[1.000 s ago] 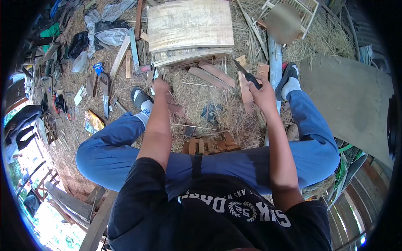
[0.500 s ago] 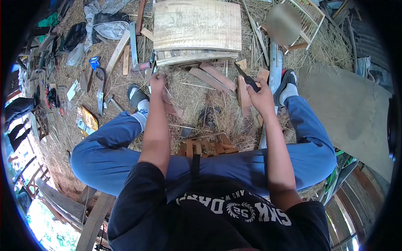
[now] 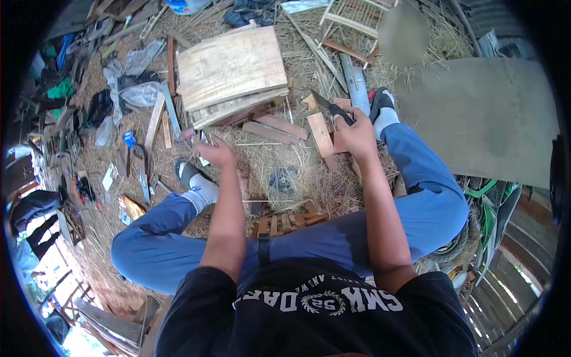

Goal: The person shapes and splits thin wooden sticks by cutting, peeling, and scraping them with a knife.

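My right hand (image 3: 357,137) is closed round the black handle of a knife (image 3: 322,100), its blade pointing up and left, above some short wood pieces (image 3: 321,135). My left hand (image 3: 217,153) is raised over the straw-covered ground with its fingers apart and nothing visible in them. Just beyond it lies a small object with a reddish end (image 3: 188,133), whose kind I cannot make out. In front of both hands stands a pale wooden board (image 3: 233,66) on top of a low wooden stack. Reddish wood strips (image 3: 270,132) lie at its near side.
On the left are a handsaw (image 3: 143,175), a hammer (image 3: 159,184) and long wood strips (image 3: 156,122). A slatted wooden frame (image 3: 351,25) stands at the back right. A grey-green sheet (image 3: 476,119) covers the right side. Wooden slats (image 3: 285,223) lie between my legs.
The view has turned, so the board appears further left and tilted. My left hand has drawn back from beside the board and its fingers have opened. The knife stays in my right hand.
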The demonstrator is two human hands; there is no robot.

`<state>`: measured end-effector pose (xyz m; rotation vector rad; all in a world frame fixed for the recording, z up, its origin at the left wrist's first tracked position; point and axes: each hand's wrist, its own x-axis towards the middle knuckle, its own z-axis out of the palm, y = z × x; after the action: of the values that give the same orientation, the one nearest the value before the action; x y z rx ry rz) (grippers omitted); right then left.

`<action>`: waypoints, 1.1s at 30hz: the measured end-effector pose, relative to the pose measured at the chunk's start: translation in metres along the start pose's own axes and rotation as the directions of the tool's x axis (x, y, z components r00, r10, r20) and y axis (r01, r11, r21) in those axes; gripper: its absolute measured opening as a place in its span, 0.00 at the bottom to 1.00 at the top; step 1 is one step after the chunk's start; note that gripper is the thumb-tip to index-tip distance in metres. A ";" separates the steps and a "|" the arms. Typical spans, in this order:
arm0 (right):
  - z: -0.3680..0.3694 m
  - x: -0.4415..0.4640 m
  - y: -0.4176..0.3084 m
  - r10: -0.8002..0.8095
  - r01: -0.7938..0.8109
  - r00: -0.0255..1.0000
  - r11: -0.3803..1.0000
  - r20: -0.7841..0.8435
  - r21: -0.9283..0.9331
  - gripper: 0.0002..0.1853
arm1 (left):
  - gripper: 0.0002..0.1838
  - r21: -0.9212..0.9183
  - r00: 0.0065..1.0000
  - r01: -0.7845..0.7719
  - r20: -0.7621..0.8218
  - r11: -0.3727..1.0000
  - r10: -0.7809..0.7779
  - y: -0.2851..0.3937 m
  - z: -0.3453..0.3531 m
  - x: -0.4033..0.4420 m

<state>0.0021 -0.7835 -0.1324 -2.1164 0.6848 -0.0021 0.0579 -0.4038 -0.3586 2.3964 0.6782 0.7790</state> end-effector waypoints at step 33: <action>-0.027 0.012 -0.011 0.665 -0.447 0.741 0.377 0.099 0.811 0.28 | 0.27 -0.425 -0.180 -0.889 0.668 0.171 0.723 0.320 0.292 -0.104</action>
<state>0.0110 -0.8045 -0.1109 -0.9108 1.2643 -0.1731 0.2656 -0.7954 -0.4060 2.7232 -1.5351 -0.1743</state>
